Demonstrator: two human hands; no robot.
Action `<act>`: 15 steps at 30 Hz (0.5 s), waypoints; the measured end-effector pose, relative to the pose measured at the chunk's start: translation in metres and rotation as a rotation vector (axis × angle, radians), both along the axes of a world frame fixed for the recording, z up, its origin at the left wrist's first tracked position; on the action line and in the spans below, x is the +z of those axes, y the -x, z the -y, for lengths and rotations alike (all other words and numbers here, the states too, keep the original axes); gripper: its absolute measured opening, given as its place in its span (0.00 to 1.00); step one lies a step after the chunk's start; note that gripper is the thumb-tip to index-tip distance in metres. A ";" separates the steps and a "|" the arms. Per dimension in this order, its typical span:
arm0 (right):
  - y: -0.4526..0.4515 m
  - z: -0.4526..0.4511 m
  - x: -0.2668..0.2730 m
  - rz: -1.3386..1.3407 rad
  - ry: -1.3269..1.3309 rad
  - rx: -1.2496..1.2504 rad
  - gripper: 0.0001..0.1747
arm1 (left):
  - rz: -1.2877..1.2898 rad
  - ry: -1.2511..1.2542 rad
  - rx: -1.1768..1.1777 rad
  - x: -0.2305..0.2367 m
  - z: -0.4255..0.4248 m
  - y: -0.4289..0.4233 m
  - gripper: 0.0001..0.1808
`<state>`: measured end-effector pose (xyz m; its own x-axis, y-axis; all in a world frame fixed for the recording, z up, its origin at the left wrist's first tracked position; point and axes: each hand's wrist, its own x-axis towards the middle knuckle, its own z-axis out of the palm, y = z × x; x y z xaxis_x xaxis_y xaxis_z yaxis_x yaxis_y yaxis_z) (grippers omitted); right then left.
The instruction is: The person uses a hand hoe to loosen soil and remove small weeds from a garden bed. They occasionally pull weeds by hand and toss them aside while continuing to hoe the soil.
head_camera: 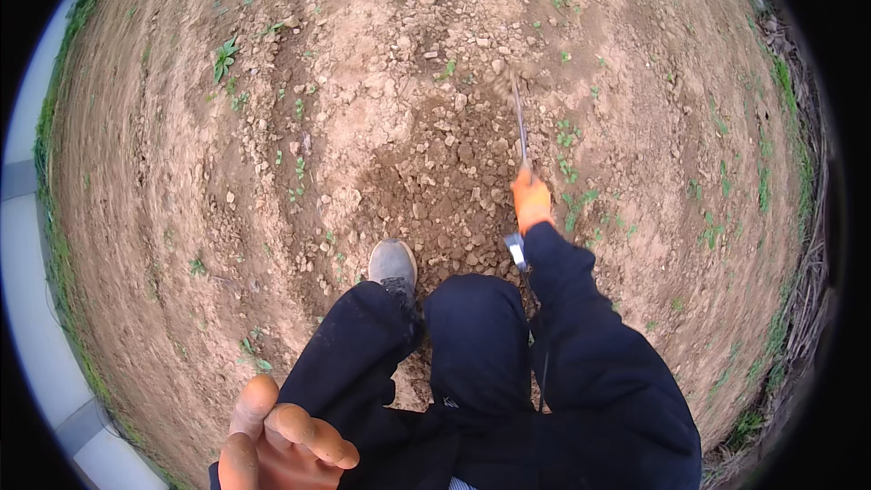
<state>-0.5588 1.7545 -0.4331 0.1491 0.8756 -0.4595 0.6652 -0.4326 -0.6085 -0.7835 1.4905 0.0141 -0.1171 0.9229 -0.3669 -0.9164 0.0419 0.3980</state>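
My right hand (531, 203), in an orange glove, grips a thin-shafted hand tool (520, 119). The tool reaches forward over the ground, and its far end is blurred against the soil, so I cannot tell the shape of its head. Around and left of the shaft lies a patch of darker, broken soil (442, 177) full of clods. My left hand (289, 439), also in an orange glove with soil-stained fingertips, is raised near the lower left. It holds nothing, and its fingers are apart and partly bent, above my left leg.
My grey shoe (392, 264) stands at the near edge of the loosened soil, beside my bent knee (476, 327). Small green weeds (568, 163) grow right of the tool, and a leafier plant (224, 60) farther left. A small device (516, 250) with a cable hangs by my right wrist.
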 end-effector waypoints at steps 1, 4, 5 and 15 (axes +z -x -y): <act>-0.013 0.023 -0.001 0.034 0.027 0.020 0.30 | -0.003 0.003 0.006 0.001 0.001 0.001 0.30; -0.041 0.075 -0.001 0.025 0.017 0.006 0.29 | -0.019 -0.003 0.018 0.002 -0.001 0.004 0.31; -0.047 0.084 0.000 0.075 0.032 0.027 0.29 | -0.018 0.010 0.018 0.002 -0.002 0.005 0.31; 0.026 -0.120 0.010 0.033 -0.466 0.209 0.29 | -0.090 0.085 0.019 -0.001 -0.005 0.014 0.30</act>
<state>-0.5845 1.8748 -0.4236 -0.0432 0.9990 -0.0109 0.7306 0.0241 -0.6824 -0.7972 1.4960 0.0132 -0.1697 0.8863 -0.4309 -0.8783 0.0623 0.4741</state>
